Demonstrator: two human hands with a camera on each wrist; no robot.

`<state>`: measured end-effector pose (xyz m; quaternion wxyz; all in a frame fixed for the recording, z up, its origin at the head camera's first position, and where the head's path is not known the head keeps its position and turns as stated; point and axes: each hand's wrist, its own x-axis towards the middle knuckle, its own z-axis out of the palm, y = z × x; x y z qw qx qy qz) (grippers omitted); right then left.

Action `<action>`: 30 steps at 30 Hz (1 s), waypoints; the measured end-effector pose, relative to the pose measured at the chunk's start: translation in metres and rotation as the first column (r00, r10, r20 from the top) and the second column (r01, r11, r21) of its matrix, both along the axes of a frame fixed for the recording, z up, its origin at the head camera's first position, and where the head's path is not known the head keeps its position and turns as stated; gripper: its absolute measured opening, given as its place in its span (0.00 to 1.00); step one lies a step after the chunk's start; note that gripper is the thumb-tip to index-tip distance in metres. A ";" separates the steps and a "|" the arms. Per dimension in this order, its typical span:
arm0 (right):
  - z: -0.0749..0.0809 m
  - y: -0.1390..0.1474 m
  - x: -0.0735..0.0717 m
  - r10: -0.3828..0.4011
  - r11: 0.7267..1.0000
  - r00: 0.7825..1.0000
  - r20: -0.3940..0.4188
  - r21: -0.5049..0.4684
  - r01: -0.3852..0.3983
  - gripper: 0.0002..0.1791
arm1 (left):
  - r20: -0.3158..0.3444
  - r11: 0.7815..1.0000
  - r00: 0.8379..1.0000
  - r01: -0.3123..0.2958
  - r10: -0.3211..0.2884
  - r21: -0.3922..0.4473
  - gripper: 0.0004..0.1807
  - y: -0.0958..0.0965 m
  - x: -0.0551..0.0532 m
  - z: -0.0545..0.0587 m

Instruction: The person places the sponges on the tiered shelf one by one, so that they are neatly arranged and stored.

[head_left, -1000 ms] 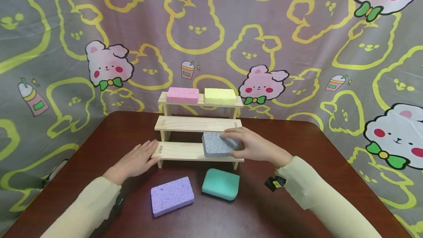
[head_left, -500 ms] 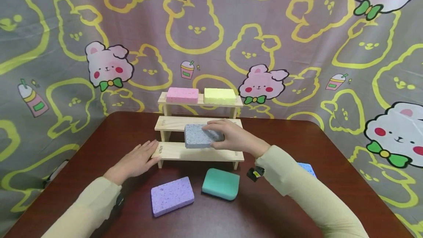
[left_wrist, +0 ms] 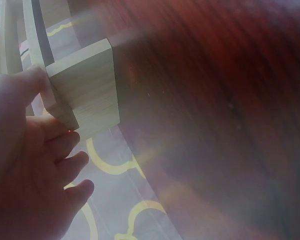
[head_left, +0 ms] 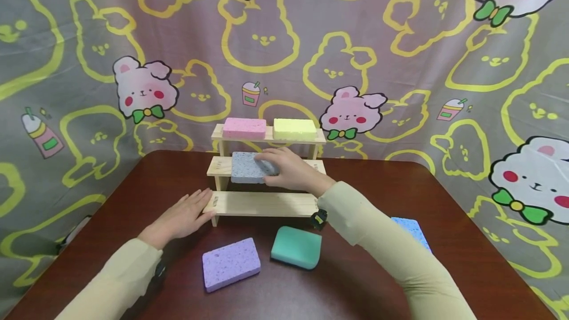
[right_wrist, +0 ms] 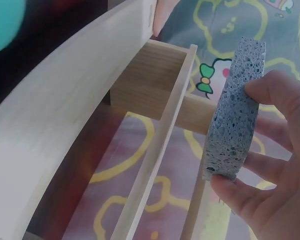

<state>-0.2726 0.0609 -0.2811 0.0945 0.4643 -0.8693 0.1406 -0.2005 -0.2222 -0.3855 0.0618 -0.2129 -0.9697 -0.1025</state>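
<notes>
A speckled grey sponge (head_left: 246, 168) is in my right hand (head_left: 291, 169), which grips it between thumb and fingers at its right side. In the head view the sponge overlaps the left half of the middle step. The right wrist view shows the grey sponge (right_wrist: 234, 110) edge-on, the thumb on one side and fingertips at its lower end. My left hand (head_left: 180, 219) holds the left end of the bottom step of a three-step wooden rack (head_left: 262, 203), thumb at the front corner. Close up, that hand (left_wrist: 35, 165) has thumb and forefinger at the board's end.
Pink (head_left: 244, 128) and yellow (head_left: 294, 129) sponges stand on the top step. In front of the rack lie a purple sponge (head_left: 231, 264) and a teal sponge (head_left: 296, 247). A blue sponge (head_left: 411, 233) shows behind the right sleeve. A patterned curtain (head_left: 266, 38) hangs behind the table.
My right hand has carried the grey sponge left and up, from over the bottom step's right end to the middle step. The blue sponge has come into view. The left hand has stayed put.
</notes>
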 end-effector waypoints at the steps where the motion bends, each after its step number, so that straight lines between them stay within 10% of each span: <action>1: 0.000 -0.003 -0.002 -0.007 1.000 1.000 0.001 0.003 0.007 0.27 | 0.006 1.000 1.000 -0.003 0.003 0.001 0.33 0.000 0.001 0.000; 30: -0.016 -0.048 -0.037 -0.143 0.989 0.989 0.031 0.047 0.141 0.24 | -0.009 1.000 1.000 0.003 -0.003 0.000 0.32 0.000 0.001 0.001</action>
